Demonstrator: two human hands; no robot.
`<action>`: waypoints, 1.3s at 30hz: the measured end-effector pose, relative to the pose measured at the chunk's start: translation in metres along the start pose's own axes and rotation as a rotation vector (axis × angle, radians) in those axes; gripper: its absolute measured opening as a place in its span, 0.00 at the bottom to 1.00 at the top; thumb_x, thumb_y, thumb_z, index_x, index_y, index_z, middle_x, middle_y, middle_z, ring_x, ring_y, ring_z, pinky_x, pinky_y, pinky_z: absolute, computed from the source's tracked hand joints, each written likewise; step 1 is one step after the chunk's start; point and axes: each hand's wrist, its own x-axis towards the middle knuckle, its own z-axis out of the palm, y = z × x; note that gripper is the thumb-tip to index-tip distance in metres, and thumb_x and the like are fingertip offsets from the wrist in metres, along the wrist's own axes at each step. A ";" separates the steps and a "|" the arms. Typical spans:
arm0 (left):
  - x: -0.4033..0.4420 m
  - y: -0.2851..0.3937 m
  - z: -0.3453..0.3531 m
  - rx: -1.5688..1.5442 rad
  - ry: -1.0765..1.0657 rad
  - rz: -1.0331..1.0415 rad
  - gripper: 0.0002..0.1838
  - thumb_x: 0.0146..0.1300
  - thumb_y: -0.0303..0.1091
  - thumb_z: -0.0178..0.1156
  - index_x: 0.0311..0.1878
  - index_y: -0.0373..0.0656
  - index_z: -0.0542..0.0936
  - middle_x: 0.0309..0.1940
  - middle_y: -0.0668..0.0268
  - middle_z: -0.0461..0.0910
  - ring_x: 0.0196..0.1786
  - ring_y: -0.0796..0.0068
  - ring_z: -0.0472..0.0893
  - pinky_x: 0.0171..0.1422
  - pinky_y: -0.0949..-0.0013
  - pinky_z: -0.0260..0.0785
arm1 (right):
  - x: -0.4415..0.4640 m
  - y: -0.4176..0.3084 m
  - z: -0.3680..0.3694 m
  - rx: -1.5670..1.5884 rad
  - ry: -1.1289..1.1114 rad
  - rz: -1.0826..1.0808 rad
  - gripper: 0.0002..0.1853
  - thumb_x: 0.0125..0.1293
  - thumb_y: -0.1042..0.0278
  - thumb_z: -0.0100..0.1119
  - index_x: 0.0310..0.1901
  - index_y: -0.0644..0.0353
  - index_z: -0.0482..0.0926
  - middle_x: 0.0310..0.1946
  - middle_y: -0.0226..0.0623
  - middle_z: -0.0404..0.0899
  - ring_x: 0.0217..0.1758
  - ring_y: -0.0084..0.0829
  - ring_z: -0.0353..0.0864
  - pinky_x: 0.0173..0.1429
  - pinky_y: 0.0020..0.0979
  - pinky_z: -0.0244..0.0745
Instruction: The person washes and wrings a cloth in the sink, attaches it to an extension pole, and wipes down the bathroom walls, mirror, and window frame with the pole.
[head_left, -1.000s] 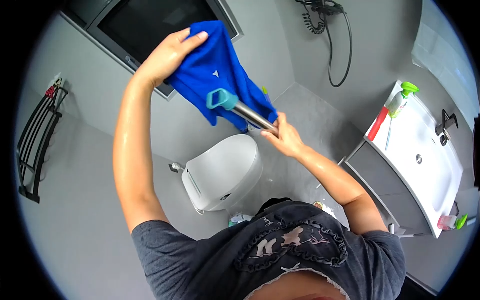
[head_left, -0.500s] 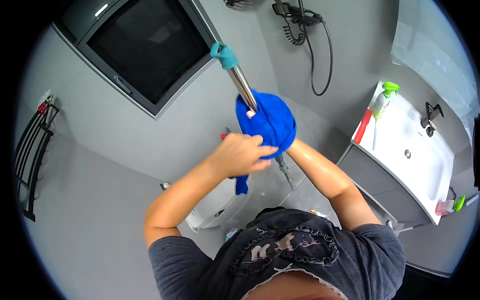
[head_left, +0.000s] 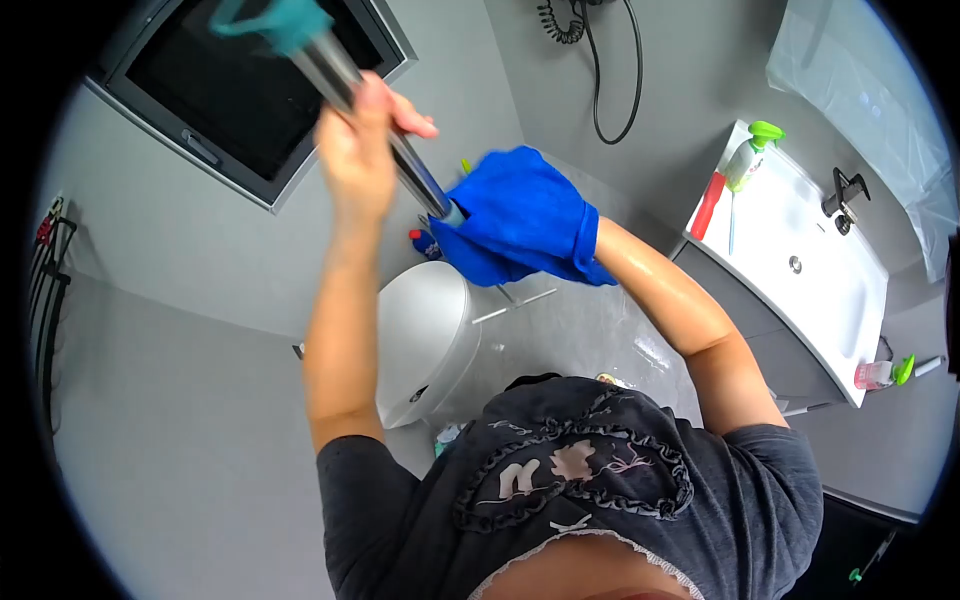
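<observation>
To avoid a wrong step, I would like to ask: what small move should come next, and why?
Probably slide the blue cloth slightly along the metal pole: the pole's lower visible part meets the cloth, the right forearm runs into it, and the left hand grips higher up.

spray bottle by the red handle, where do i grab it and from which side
Likely best round the body of the spray bottle, below its jutting green trigger head, coming from over the basin, since the red handle lies close on the other side.
</observation>
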 end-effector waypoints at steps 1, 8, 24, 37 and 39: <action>0.013 0.013 -0.002 -0.096 -0.009 -0.037 0.19 0.70 0.47 0.46 0.33 0.38 0.68 0.20 0.65 0.72 0.23 0.76 0.75 0.31 0.71 0.70 | 0.002 0.029 0.046 0.245 0.090 -0.047 0.18 0.52 0.53 0.58 0.42 0.51 0.77 0.40 0.46 0.77 0.47 0.45 0.75 0.44 0.44 0.70; 0.071 0.064 0.000 -0.158 0.170 0.057 0.16 0.68 0.51 0.47 0.37 0.47 0.67 0.17 0.76 0.62 0.16 0.87 0.62 0.21 0.83 0.60 | -0.023 0.018 0.091 0.552 0.487 0.123 0.38 0.44 0.52 0.69 0.59 0.54 0.67 0.57 0.46 0.66 0.61 0.49 0.65 0.61 0.42 0.66; 0.126 0.091 -0.087 -0.203 0.208 0.066 0.18 0.69 0.38 0.46 0.46 0.27 0.67 0.30 0.59 0.67 0.30 0.72 0.68 0.41 0.70 0.67 | -0.060 0.039 0.194 0.570 0.057 0.268 0.20 0.49 0.63 0.61 0.46 0.57 0.73 0.38 0.44 0.78 0.38 0.47 0.78 0.42 0.42 0.74; -0.067 -0.032 0.025 -0.385 0.200 -0.280 0.22 0.64 0.53 0.52 0.44 0.42 0.67 0.19 0.67 0.69 0.21 0.76 0.70 0.33 0.69 0.67 | -0.040 0.007 0.128 0.498 0.517 0.048 0.32 0.46 0.73 0.63 0.56 0.55 0.67 0.52 0.41 0.70 0.53 0.45 0.72 0.54 0.39 0.70; -0.054 -0.017 0.018 -0.275 0.232 -0.348 0.23 0.63 0.60 0.49 0.42 0.48 0.67 0.17 0.71 0.62 0.22 0.79 0.65 0.33 0.70 0.64 | -0.057 0.021 0.129 0.846 0.431 0.080 0.32 0.48 0.72 0.62 0.58 0.57 0.64 0.54 0.40 0.69 0.57 0.40 0.70 0.58 0.38 0.68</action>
